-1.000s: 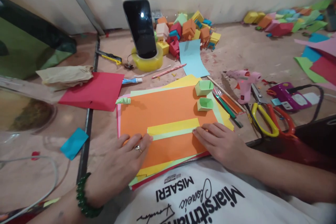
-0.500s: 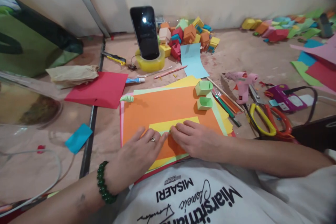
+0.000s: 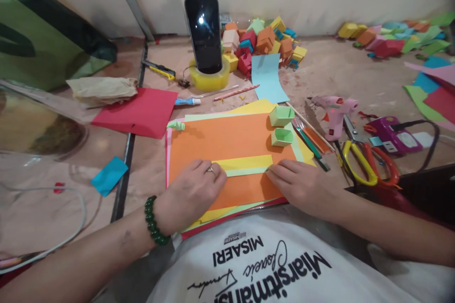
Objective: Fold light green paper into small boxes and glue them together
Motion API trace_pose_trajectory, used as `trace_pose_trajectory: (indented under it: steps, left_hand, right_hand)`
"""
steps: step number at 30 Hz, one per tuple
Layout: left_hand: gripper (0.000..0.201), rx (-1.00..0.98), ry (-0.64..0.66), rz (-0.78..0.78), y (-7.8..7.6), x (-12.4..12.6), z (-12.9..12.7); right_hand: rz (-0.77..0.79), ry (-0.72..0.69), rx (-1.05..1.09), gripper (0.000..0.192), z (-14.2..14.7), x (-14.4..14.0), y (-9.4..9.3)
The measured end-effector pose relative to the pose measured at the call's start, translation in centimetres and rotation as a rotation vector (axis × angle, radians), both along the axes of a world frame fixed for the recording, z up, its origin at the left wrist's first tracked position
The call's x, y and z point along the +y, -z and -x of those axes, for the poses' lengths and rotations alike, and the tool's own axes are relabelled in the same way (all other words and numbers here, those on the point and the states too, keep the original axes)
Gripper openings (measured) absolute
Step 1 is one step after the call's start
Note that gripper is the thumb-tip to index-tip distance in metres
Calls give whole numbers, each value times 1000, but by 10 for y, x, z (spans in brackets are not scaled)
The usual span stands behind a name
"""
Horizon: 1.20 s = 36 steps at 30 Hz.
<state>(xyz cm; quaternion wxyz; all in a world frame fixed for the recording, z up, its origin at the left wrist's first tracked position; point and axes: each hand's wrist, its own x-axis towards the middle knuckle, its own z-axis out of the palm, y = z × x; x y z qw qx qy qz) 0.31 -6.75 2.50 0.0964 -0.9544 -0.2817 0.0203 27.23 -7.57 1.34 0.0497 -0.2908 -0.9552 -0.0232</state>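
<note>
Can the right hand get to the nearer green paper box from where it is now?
Probably yes. The right hand rests on the yellow strip's end, and only bare orange sheet lies between it and the nearer green paper box.

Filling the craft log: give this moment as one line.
left hand: pressing folded yellow paper strip | right hand: pressing strip's other end | under: orange paper sheet

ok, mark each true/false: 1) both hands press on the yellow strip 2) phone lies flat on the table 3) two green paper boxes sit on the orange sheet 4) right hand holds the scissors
1) True: left hand and right hand press the ends of the yellow strip.
2) False: the phone stands upright in a tape roll.
3) True: green paper boxes rest on the orange sheet.
4) False: the scissors lie untouched on the table.
</note>
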Motion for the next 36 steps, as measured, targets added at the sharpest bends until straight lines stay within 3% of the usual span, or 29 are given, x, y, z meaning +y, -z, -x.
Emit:
trace_pose_trajectory:
  steps: [4, 7, 10, 14, 17, 20, 24, 27, 29, 34, 36]
  left_hand:
    - [32, 6, -28, -37, -5, 4, -10]
    - [35, -151, -95, -20, -12, 8, -1]
    - [34, -324, -179, 86, -21, 16, 13]
    - [29, -476, -239, 214, -24, 23, 22]
    - [26, -527, -174, 296, -17, 23, 15]
    - [25, -561, -109, 344, -12, 22, 0]
    - [32, -559, -186, 288, -21, 17, -10]
    - [38, -593, -320, 192, -30, 10, -8]
    - [33, -609, -343, 183, -29, 3, -6]
    - [36, -421, -185, 231, -10, -13, -15]
    - [23, -316, -155, 187, -2, -17, -19]
  right_hand:
    - [-39, 78, 122, 22, 6, 2, -5]
    - [-37, 120, 254, 31, 3, 2, -10]
    - [40, 76, 318, 42, -1, 3, -15]
    - [154, 37, 368, 37, 7, 8, -19]
    - [194, 87, 364, 28, 23, 11, -21]
    - [188, 26, 379, 21, 34, 8, -21]
    - [84, -4, 396, 28, 34, 2, -26]
    - [-27, 102, 303, 32, 37, -1, -33]
    - [-89, 133, 153, 30, 44, -2, -32]
    - [-141, 220, -111, 21, 67, -1, -11]
    - [-150, 254, -109, 19, 68, -2, -4]
